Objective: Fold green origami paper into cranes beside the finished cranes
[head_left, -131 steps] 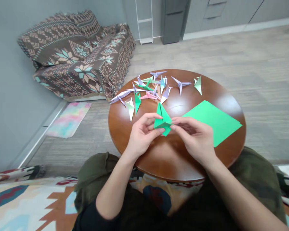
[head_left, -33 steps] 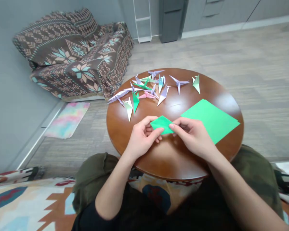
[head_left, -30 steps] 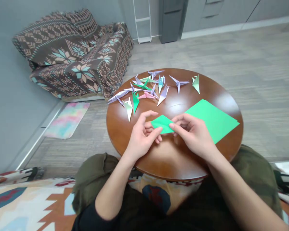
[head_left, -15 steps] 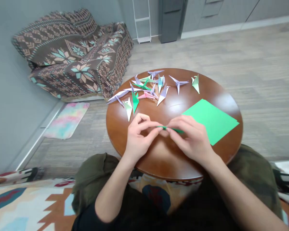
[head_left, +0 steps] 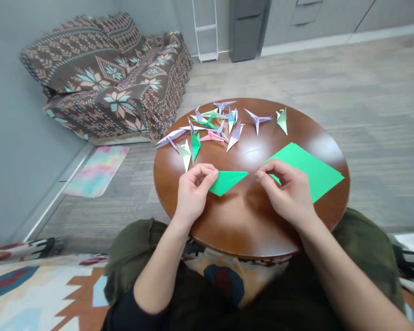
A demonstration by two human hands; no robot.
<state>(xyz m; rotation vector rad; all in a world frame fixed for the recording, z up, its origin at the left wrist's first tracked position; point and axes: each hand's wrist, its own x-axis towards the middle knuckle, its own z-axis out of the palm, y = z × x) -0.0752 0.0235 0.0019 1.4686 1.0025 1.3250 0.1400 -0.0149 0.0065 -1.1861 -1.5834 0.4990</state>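
Note:
My left hand (head_left: 195,188) pinches a folded piece of green origami paper (head_left: 226,182) between thumb and forefinger. The piece shows its flat face, with a pointed end toward the right. Just beyond that point is my right hand (head_left: 288,191), its thumb and forefinger closed with nothing visible between them. Flat green paper sheets (head_left: 308,170) lie partly behind the right hand. A green folded crane (head_left: 195,145) and a pale green crane (head_left: 185,154) rest on the table beyond my left hand.
On the round brown table (head_left: 241,239), several folded cranes are grouped at the far left. A purple crane (head_left: 257,120) and a light green crane (head_left: 282,121) sit apart at the back. A covered sofa (head_left: 113,87) and a pastel mat (head_left: 96,172) are off to the left.
Both hands were pinching the green folded paper edge-on. My right hand has let go and moved right; the left has turned the paper so its face shows.

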